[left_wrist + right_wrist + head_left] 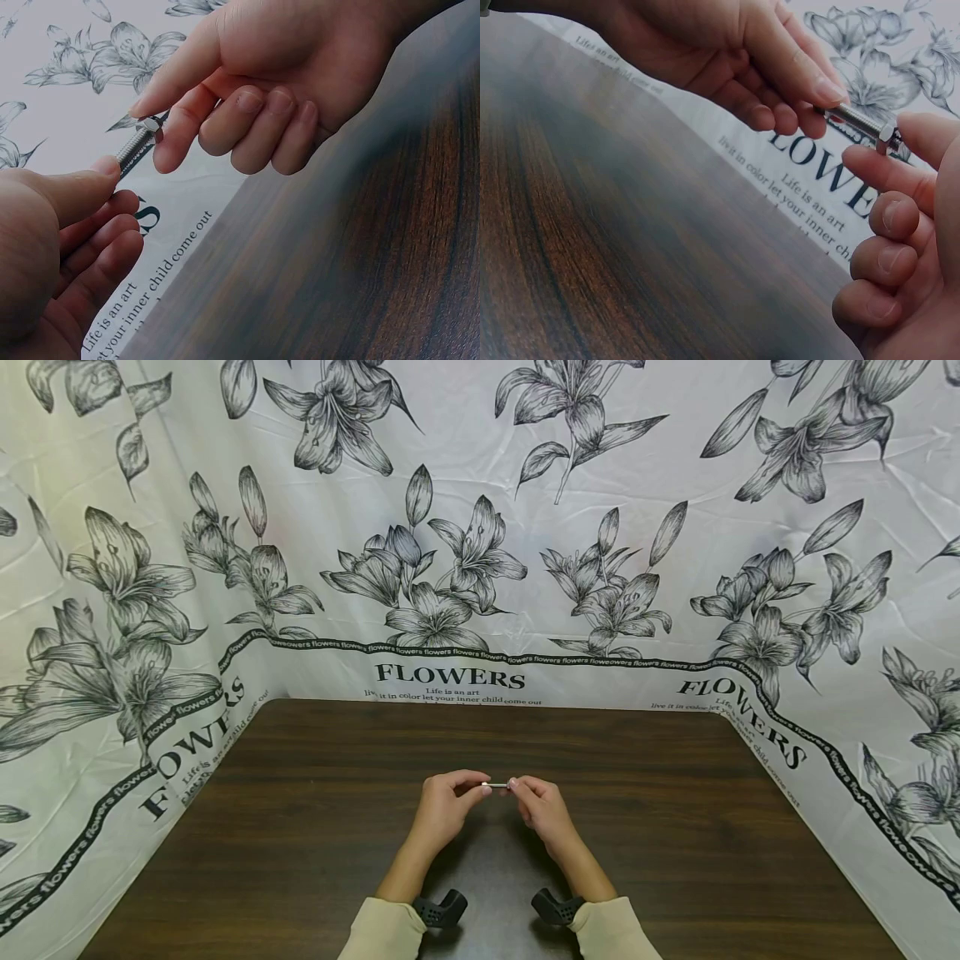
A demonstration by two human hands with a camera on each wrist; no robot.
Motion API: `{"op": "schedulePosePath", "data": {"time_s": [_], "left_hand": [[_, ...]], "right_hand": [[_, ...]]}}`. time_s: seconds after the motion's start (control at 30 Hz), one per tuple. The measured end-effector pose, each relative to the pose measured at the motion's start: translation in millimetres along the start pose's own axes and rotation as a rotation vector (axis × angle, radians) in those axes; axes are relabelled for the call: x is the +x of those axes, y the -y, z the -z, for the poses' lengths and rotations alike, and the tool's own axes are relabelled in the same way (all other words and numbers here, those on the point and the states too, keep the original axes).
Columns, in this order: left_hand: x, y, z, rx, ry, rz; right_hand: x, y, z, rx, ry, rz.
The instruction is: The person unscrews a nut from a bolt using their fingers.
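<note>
A silvery threaded bolt (497,786) is held level between the two hands, over the table. My left hand (441,810) pinches one end of it between thumb and fingers; that end is hidden by the fingertips. Near the other end sits a hex nut (887,139) on the thread, with a short tip of bolt showing past it. The thumb and forefinger of my right hand (546,812) pinch at this nut from either side. In the left wrist view, the right hand's other fingers (251,131) are curled toward the palm.
Below the hands spreads a dark brown wood-grain table (315,835). White cloth (465,452) printed with flowers and lettering hangs behind it and along both sides. Each wrist carries a black band-mounted device (442,910), just in front of light sleeves (386,931).
</note>
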State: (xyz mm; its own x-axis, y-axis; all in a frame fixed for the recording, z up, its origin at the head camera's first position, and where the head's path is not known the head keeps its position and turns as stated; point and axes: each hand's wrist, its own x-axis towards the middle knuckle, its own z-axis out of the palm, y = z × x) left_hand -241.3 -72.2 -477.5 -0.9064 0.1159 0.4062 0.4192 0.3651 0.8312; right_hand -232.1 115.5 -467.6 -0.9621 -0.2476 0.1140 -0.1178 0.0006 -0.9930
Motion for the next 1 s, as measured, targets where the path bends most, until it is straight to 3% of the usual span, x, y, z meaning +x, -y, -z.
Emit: {"op": "schedulePosePath", "data": {"time_s": [0.47,1.0], "left_hand": [[-0.3,-1.5,1.4,0.0,0.007,0.0],[0.2,-0.6,0.4,0.007,0.017,0.0]], "right_hand": [[-1.2,-0.9,-0.4,0.072,-0.012,0.041],[-2.4,-1.4,1.6,0.073,0.034,0.171]]}}
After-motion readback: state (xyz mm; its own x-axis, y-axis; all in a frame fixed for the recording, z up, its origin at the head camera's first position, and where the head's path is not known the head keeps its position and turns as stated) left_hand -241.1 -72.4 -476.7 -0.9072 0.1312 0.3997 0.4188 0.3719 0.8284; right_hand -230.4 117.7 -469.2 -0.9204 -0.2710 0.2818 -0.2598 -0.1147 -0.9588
